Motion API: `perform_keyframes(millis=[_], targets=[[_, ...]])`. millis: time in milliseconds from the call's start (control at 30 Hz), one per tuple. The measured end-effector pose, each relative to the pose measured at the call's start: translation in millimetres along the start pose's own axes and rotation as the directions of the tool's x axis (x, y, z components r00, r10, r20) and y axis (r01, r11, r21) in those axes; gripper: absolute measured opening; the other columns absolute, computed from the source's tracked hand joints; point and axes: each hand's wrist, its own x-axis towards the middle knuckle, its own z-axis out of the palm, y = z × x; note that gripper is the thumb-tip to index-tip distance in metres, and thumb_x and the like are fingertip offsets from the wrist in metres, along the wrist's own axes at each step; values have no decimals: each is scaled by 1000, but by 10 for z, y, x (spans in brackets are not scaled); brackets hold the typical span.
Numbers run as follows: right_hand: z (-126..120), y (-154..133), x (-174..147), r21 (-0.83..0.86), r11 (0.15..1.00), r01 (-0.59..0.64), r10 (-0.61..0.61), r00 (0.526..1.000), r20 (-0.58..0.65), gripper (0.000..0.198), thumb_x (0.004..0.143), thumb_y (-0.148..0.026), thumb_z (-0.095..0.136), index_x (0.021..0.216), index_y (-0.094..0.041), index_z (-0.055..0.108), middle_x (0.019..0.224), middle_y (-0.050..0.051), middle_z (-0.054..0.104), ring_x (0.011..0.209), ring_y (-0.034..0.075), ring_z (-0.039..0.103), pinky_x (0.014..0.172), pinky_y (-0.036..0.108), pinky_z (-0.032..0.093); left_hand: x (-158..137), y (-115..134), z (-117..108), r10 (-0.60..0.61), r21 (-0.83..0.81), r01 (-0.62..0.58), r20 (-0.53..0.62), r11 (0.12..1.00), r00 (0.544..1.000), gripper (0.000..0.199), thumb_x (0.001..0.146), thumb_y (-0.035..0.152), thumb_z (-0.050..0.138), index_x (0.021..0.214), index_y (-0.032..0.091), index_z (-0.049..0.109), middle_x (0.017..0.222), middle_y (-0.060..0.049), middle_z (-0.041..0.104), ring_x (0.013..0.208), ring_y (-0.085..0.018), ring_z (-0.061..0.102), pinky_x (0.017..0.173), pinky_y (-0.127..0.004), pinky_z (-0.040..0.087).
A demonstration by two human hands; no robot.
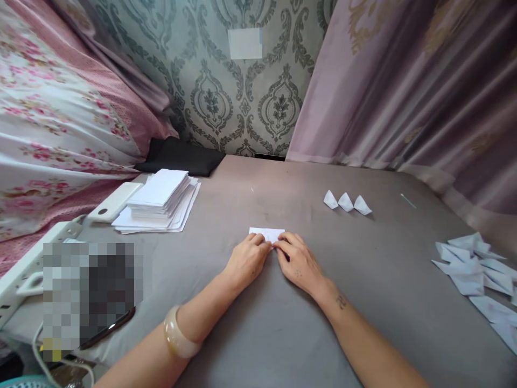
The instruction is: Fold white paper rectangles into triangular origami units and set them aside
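A small white sheet of folded paper (266, 233) lies flat on the grey-covered table in the middle of the view. My left hand (249, 257) is closed on its left near corner, fingers bent and pressed down. From the other side, my right hand (298, 260) grips the right near edge with thumb and fingers drawn together. Both sets of fingertips almost meet at the paper's near edge and hide that part of it. Beyond my right hand, three small folded white paper pieces (346, 202) stand in a row.
A stack of white paper (159, 196) sits at the left, beside a white power bank-like box (115, 202) and a power strip (36, 253). Folded paper shapes (468, 264) are heaped at the right edge. A black cloth (181, 156) lies at the back left; curtains hang on both sides.
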Motion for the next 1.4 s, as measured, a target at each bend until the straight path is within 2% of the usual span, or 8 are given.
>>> perform_keyframes(millis=[233, 433, 633, 867, 967, 1133, 1233, 1400], targets=[[-65, 108, 190, -75, 985, -158, 158, 987, -8, 19, 89, -22, 48, 89, -21, 67, 93, 6, 61, 91, 21, 55, 82, 33, 46, 2, 14, 7, 11, 23, -12, 34, 1000, 999, 29, 96, 22, 33, 96, 16, 62, 96, -8, 60, 97, -21, 53, 82, -31, 49], [58, 233, 321, -36, 987, -160, 160, 987, 5, 31, 86, -32, 54, 114, -21, 63, 109, 9, 57, 101, 24, 49, 93, 39, 43, 4, -51, 24, -3, -60, 1, -36, 998, 999, 30, 96, 23, 35, 94, 18, 65, 98, -6, 61, 95, -19, 54, 78, -28, 48], [128, 283, 261, 8, 989, -149, 149, 989, 1, 27, 87, -33, 53, 111, -23, 63, 110, 8, 56, 102, 23, 48, 95, 39, 41, 52, -147, 77, -39, -166, 20, -112, 986, 993, 26, 94, 25, 41, 90, 22, 67, 100, -4, 63, 93, -18, 55, 78, -28, 46], [85, 240, 288, 26, 985, -173, 171, 984, 43, 21, 85, -29, 55, 105, -24, 60, 110, 5, 56, 103, 22, 49, 91, 39, 39, 86, -214, 135, -61, -235, 32, -116, 971, 991, 20, 91, 21, 47, 86, 22, 66, 99, -3, 63, 94, -18, 56, 79, -29, 46], [82, 233, 293, 44, 985, -167, 165, 985, 42, 18, 84, -27, 56, 102, -25, 58, 111, 5, 56, 103, 22, 49, 89, 38, 38, 89, -245, 177, -106, -277, 62, -145, 959, 984, 14, 87, 20, 52, 97, 22, 62, 103, -5, 60, 96, -20, 55, 81, -31, 47], [97, 236, 312, 88, 987, -135, 136, 991, -6, 9, 83, -23, 59, 92, -24, 58, 107, 3, 58, 100, 21, 49, 87, 36, 36, 120, -295, 175, -186, -222, 132, -239, 966, 953, 53, 75, 25, 67, 124, 20, 47, 123, -12, 48, 111, -28, 45, 93, -44, 42], [102, 239, 324, 89, 991, -101, 105, 994, -37, 5, 83, -20, 60, 87, -23, 58, 102, 2, 58, 99, 20, 49, 87, 34, 34, 159, -318, 111, -205, -192, 170, -178, 966, 963, 59, 73, 31, 71, 126, 23, 47, 128, -10, 47, 115, -31, 41, 94, -47, 38], [71, 241, 302, 47, 999, -28, 28, 1000, -13, 6, 84, -17, 58, 85, -23, 59, 98, 2, 61, 96, 20, 49, 82, 32, 33, 192, -330, 11, -166, -188, 150, -73, 971, 983, 44, 76, 38, 68, 116, 24, 55, 118, -7, 57, 108, -27, 44, 89, -42, 35]])
